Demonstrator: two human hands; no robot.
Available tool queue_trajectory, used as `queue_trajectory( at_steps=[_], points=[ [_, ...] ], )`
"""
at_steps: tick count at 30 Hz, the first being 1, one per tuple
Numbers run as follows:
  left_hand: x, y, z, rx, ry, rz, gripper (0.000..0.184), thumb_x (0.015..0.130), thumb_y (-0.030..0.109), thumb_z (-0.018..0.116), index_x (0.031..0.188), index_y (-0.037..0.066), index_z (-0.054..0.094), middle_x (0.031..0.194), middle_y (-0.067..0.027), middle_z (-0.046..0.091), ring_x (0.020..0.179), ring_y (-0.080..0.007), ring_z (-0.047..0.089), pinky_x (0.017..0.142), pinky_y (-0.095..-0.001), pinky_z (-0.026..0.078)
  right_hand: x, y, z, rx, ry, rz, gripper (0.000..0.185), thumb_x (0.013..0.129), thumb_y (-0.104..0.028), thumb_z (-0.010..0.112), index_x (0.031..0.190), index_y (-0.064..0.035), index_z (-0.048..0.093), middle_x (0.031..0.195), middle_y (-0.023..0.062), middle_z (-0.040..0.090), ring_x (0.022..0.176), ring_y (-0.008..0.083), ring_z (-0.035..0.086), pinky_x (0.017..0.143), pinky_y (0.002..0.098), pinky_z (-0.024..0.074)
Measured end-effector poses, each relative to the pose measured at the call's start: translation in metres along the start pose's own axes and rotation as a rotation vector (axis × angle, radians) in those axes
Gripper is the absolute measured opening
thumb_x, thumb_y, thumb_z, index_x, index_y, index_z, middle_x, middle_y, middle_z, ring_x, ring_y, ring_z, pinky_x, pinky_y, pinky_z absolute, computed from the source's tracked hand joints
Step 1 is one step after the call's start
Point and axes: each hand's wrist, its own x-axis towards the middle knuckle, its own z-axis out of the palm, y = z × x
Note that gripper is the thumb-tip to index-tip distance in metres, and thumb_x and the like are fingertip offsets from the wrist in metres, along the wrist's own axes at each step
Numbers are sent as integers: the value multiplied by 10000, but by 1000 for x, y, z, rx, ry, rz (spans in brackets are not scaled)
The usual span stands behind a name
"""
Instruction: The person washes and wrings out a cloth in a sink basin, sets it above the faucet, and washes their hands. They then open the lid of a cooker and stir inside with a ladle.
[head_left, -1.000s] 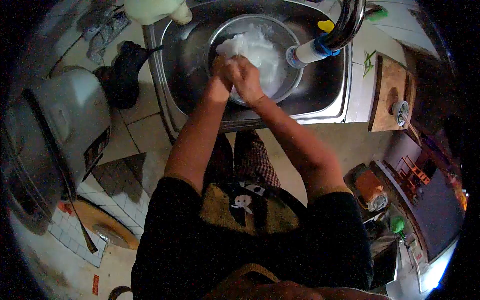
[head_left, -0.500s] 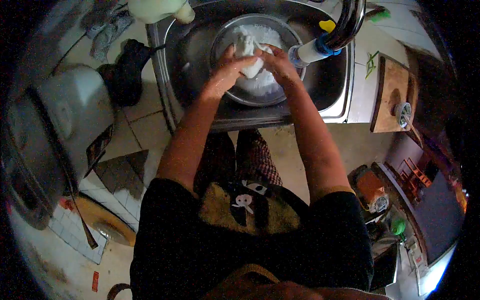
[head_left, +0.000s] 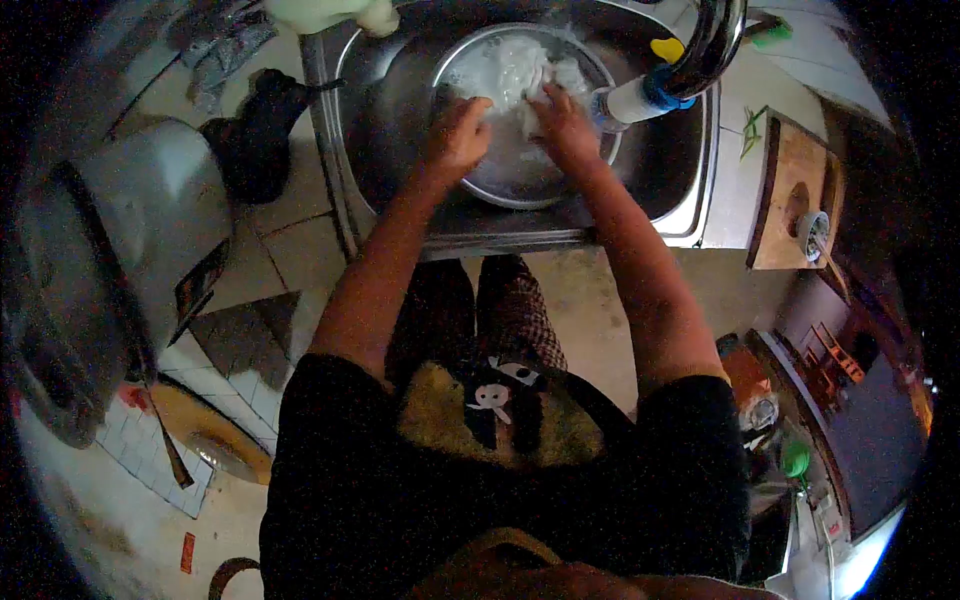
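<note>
- White cloth (head_left: pixel 528 72) is in the metal bowl (head_left: pixel 510 182).
- Right hand (head_left: pixel 567 128) touches it; can't tell if it grips.
- Left hand (head_left: pixel 461 140) is open, at bowl's left.

Before me is the sink (head_left: pixel 385 165), with the basin (head_left: pixel 520 205) in it and the cloth (head_left: pixel 525 72) in the basin. The faucet (head_left: pixel 712 55) reaches over the sink's right side; farther right lies the board (head_left: pixel 783 195), the bowl (head_left: pixel 812 238) at its near right corner.
</note>
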Motion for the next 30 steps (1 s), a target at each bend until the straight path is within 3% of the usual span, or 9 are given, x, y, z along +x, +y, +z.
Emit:
queue_trajectory(
  at_steps=[6,15,18,20,22,23,26,28,30],
  points=[
    [-9,4,-32,9,34,1,246,752,5,544,992,54,567,905,-168,600,817,-310,596,717,-370,477,29,6,2,255,-141,318,322,715,-105,617,1031,-66,572,1008,146,595,809,337,609,676,391,495],
    [-11,-3,-66,-448,253,-106,196,870,69,509,1057,14,535,947,-71,590,857,-166,569,747,-290,466,87,-44,-53,1743,607,935,241,861,-101,506,1094,-46,490,1000,78,562,879,213,556,770,340,467],
    [-6,23,-103,-715,320,-153,223,872,94,515,1083,22,524,946,-80,586,826,-167,574,728,-291,471,119,-45,-38,1952,790,875,244,846,-100,514,1086,-60,499,970,58,560,888,220,548,752,338,459],
    [0,22,-119,-799,343,-168,213,869,110,518,1056,9,537,904,-93,587,791,-167,577,695,-283,472,149,-58,-10,2024,950,458,229,830,-94,520,1058,-72,509,947,52,554,892,223,538,725,337,451],
    [1,26,-131,-812,399,-105,208,861,111,519,1027,-11,549,865,-94,592,738,-159,569,658,-279,461,180,-64,60,1783,752,930,404,880,-278,504,1212,-52,466,1102,147,560,912,280,541,777,416,450],
    [4,29,-134,-939,452,-23,178,852,79,504,987,-23,558,807,-86,582,687,-140,535,610,-274,433,194,-93,104,1821,1248,634,346,870,-240,517,1148,-36,509,961,138,607,811,282,567,726,393,457],
    [6,36,-138,-1007,499,-110,142,840,59,486,938,-18,555,750,-57,549,611,-120,464,565,-264,386,184,-171,34,1778,447,654,286,860,-217,488,1091,-48,493,962,62,566,858,189,529,748,317,417],
    [6,42,-136,-941,577,-98,121,837,53,475,908,-13,548,721,-44,522,592,-113,435,549,-255,363,171,-210,49,1322,558,453,374,868,-298,490,1125,-26,489,941,79,575,863,169,527,777,302,411],
    [1,46,-135,-878,659,-90,105,834,46,463,878,-7,541,693,-30,495,574,-106,406,533,-247,340,151,-227,40,1487,134,625,458,877,-394,471,1131,-14,502,975,109,577,901,189,521,843,314,386]
  ],
)
